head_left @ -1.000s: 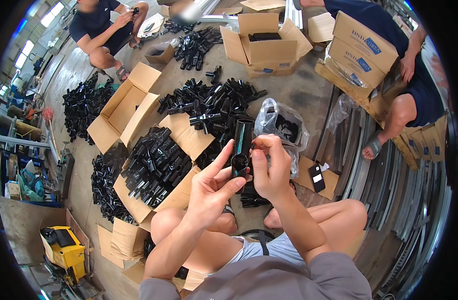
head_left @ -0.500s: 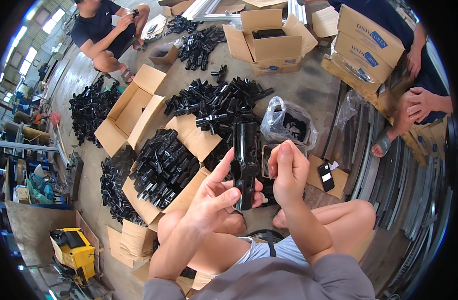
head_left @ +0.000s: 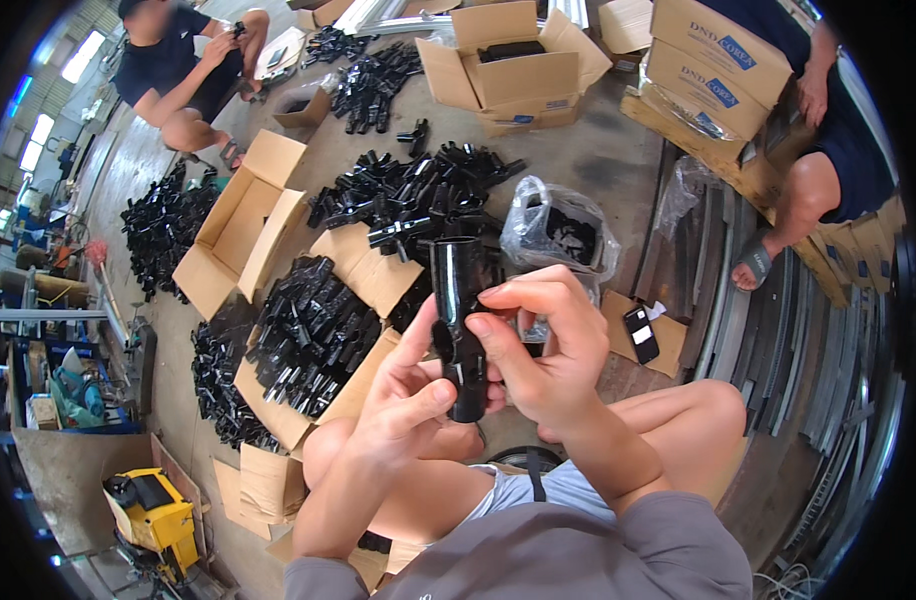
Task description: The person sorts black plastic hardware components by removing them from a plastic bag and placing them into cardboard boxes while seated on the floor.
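Observation:
My left hand (head_left: 403,405) is wrapped round a glossy black tubular fitting (head_left: 456,275), held upright in front of me. My right hand (head_left: 553,350) is at the fitting's right side, thumb and forefinger pinched together against its middle. Whatever sits between those fingertips is too small or hidden to make out. Beyond my hands lies a heap of similar black fittings (head_left: 418,190). To its right a clear plastic bag (head_left: 538,250) holds small black pieces. At left, an open cardboard box (head_left: 363,375) is filled with more fittings in rows.
An empty open carton (head_left: 228,245) stands farther left, and another open carton (head_left: 528,90) at the back. A phone (head_left: 640,335) lies on cardboard at right, beside long metal strips (head_left: 748,300). One person crouches at back left holding a black part; another sits at right by stacked boxes (head_left: 718,70).
My right hand has moved left and down, from apart beside the fitting to touching it. The left hand keeps its hold. At right, the other person's clasped hands have left the knee.

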A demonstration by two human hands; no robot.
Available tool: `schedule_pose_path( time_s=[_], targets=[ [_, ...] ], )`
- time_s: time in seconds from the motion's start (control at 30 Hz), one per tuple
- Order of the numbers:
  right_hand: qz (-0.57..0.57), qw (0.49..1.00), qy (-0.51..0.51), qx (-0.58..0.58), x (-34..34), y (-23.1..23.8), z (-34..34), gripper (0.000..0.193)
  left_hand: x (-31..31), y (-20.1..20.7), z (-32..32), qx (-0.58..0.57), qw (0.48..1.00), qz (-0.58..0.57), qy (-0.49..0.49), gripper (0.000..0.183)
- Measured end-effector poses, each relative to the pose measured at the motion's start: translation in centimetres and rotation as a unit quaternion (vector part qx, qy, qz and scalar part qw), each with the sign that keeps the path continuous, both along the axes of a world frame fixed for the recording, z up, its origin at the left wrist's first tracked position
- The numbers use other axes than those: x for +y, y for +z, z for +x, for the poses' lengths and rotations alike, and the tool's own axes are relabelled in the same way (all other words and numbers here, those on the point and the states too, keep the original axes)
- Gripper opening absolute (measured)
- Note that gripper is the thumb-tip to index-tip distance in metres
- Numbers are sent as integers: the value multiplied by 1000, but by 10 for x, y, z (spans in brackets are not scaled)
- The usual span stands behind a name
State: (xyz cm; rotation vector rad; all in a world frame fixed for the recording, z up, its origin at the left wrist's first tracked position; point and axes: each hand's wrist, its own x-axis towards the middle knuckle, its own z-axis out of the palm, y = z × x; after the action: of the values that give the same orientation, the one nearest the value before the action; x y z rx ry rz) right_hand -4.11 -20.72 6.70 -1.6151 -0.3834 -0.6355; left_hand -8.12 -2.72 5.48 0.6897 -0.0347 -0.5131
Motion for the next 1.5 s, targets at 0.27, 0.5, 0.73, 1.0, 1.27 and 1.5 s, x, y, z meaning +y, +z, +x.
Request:
schedule_pose_path(
  time_s=[0.27,0.5,0.73,1.0,1.27,1.5],
  targets=[
    [222,907,191,303,-15,-31,7,56,-5,-5,1,-128,948,291,38,80],
    [247,859,255,368,-21,-45,16,53,-8,-7,4,-165,878,446,59,79],
    [273,858,241,362,-22,-66,19,45,-9,-11,8,-179,777,597,89,72],
    [261,831,349,347,-22,-82,31,55,6,-28,14,-79,832,541,91,45],
    [-346,791,-204,461,-185,-273,185,20,19,-2,56,-188,686,703,18,39],
    [-631,669,-93,383,-191,-364,218,18,19,-16,69,-214,698,684,0,39]
  ],
)
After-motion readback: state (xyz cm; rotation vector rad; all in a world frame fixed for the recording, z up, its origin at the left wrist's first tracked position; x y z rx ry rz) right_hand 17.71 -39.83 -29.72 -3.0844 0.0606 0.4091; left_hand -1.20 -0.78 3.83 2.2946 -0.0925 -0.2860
